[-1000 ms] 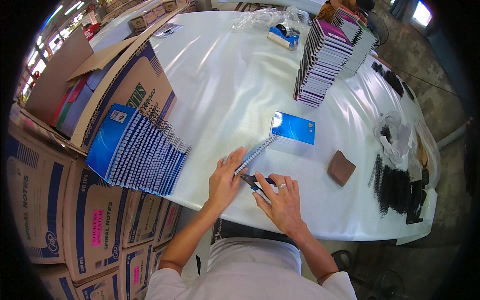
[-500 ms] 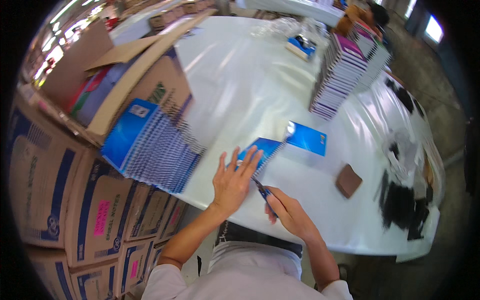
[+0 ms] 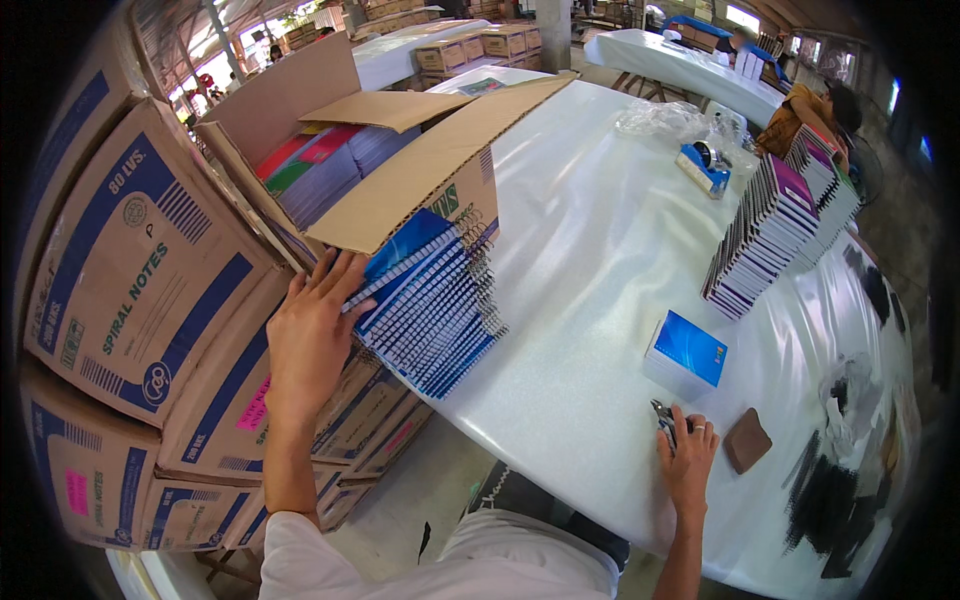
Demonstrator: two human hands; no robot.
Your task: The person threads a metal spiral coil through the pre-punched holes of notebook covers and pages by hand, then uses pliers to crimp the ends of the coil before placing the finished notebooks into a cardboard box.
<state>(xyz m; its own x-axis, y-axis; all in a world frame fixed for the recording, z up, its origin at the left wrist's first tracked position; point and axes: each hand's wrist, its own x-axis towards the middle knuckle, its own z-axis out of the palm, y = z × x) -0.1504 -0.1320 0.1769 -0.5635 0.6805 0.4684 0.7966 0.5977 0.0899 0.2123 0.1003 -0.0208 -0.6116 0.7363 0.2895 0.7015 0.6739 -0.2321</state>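
My left hand (image 3: pixel 312 325) is at the near-left end of a tall, leaning stack of blue spiral notebooks (image 3: pixel 435 325). Its fingers lie over the top blue notebook (image 3: pixel 408 243) and the thumb presses by the spiral edge, so the hand grips it. On the table to the right, my right hand (image 3: pixel 688 458) is closed around a pair of dark-handled cutting pliers (image 3: pixel 662 412), jaws pointing away from me. Just beyond the pliers sits a squared pile of blue-covered pads (image 3: pixel 688 350). A brown block (image 3: pixel 747 441) lies right of that hand.
An open carton (image 3: pixel 420 175) of notebooks stands behind the blue stack; closed cartons (image 3: pixel 130 260) pile up at left. Purple-covered spiral notebooks (image 3: pixel 765 235) rise at the right. Farther back are a blue tape dispenser (image 3: pixel 704 170) and clear plastic (image 3: pixel 660 120). Black strips (image 3: pixel 825 490) lie far right.
My left hand has left the blue notebook at the table's front and gone to the stack on the left. That notebook no longer lies there. The pliers have moved right with my right hand.
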